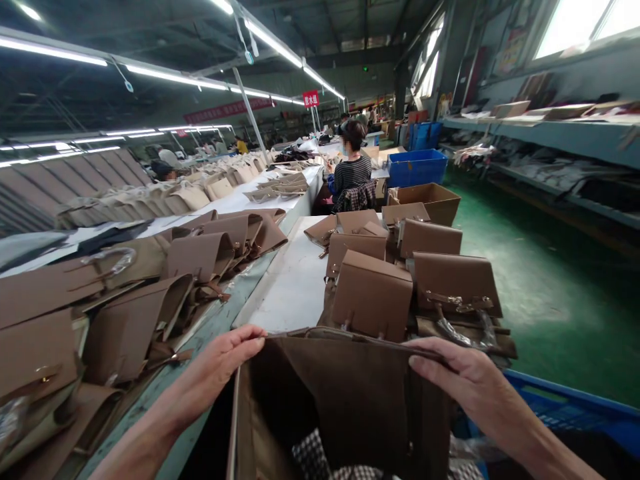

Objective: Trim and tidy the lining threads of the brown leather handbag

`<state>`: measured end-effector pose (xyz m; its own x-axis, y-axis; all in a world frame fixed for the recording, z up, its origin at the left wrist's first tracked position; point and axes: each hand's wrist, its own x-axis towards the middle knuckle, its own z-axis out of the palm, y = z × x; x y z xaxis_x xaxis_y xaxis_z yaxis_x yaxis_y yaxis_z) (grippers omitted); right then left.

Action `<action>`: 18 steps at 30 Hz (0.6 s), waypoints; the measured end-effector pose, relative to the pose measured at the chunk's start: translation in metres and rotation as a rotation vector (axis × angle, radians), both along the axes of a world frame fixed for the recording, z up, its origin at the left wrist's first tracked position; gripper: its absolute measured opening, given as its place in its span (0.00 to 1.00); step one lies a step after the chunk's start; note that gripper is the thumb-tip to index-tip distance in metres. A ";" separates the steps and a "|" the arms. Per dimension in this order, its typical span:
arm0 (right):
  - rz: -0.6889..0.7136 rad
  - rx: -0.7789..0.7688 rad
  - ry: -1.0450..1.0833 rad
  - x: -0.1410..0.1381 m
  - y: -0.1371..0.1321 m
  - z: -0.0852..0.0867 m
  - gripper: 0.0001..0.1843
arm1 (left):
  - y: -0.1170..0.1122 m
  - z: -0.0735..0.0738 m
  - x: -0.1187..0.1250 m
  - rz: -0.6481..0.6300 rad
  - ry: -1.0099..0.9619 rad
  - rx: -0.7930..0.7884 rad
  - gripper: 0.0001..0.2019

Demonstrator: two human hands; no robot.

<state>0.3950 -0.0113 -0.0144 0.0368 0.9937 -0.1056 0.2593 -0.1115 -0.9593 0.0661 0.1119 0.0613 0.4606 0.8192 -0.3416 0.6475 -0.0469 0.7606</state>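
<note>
A brown handbag (370,400) gapes toward me at the near edge of the table, its dark lining and an inner zip showing. My left hand (235,350) pinches the bag's upper rim at its left corner. At the right end of the same rim, my right hand (450,367) grips the edge between thumb and fingers. Checked cloth (313,453) shows below, partly hidden by the bag. Just beyond the rim stands a brown bag with a smooth flap (373,293). To its right is another flap bag (457,283) with a plastic-wrapped handle.
Several brown bags (135,327) lie along the left table. A white tabletop (295,287) runs ahead. At right are a blue crate (570,407) and green floor (550,293). Farther off, a person in a striped top (353,175) sits near a blue bin (417,168) and a cardboard box (440,203).
</note>
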 end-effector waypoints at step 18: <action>0.082 -0.085 0.170 -0.018 -0.003 -0.029 0.17 | 0.034 -0.008 0.063 -0.451 0.107 -0.042 0.10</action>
